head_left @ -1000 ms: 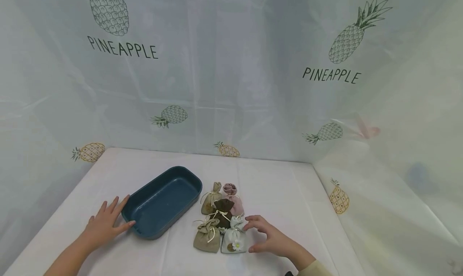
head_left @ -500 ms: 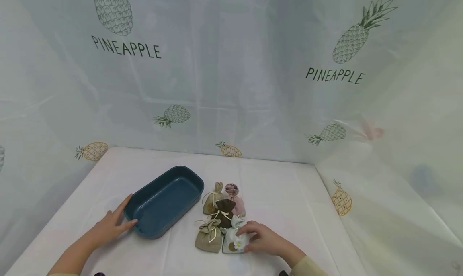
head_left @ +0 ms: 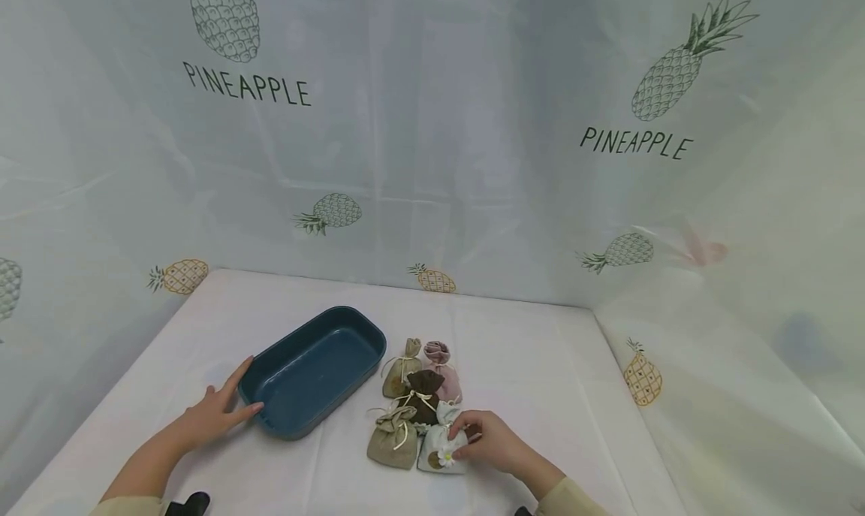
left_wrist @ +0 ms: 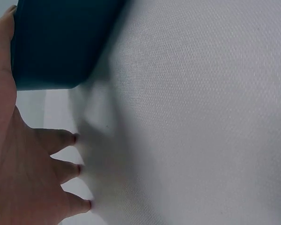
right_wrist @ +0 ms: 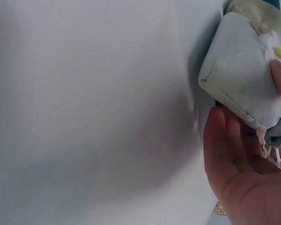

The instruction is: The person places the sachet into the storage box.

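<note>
My right hand (head_left: 498, 442) pinches a small white drawstring pouch (head_left: 432, 447) with a daisy on its front. In the right wrist view the thumb presses the pouch's (right_wrist: 246, 70) face near the flower, and the other fingers bend around its side. My left hand (head_left: 208, 418) is spread at the near left corner of a dark blue rectangular dish (head_left: 314, 373). In the left wrist view one digit lies along the dish's (left_wrist: 51, 51) wall while several other fingertips rest on the tablecloth.
Packed close beside the white pouch are a khaki pouch (head_left: 392, 447), a dark brown pouch (head_left: 424, 396), another beige pouch (head_left: 400, 377) and a pink pouch (head_left: 449, 384). A white cloth covers the table (head_left: 527, 358). Behind hangs a pineapple-print curtain (head_left: 459, 125).
My right hand has moved left onto the white pouch, its fingers going from spread beside it to pinching it. My left hand stays at the dish's corner. The head view has shifted slightly.
</note>
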### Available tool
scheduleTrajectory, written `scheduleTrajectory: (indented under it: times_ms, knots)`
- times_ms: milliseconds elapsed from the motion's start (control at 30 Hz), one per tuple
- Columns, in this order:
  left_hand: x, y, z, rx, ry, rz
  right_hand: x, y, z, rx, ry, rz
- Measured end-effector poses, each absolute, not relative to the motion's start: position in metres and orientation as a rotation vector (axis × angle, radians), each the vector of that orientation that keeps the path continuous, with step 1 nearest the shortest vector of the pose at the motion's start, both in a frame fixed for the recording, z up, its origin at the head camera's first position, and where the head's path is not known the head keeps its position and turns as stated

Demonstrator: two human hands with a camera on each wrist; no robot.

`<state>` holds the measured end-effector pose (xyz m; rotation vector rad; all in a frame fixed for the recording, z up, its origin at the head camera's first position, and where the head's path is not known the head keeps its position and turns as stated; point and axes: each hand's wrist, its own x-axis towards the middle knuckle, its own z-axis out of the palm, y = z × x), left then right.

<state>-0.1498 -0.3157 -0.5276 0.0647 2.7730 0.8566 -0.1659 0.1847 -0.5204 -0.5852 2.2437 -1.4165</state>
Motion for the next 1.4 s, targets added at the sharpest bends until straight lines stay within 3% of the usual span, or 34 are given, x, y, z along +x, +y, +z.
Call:
scheduleTrajectory:
  times_ms: [800, 1400]
  knots:
    - [-0.148, -0.317, -0.52, 0.068, 2.694, 0.926, -0.192, 0.159, -0.434, -0.558, 2.382, -1.458]
    - [-0.15, -0.316, -0.522, 0.064, 2.726, 0.876, -0.242, 0.065, -0.432, -0.492, 2.332, -1.562]
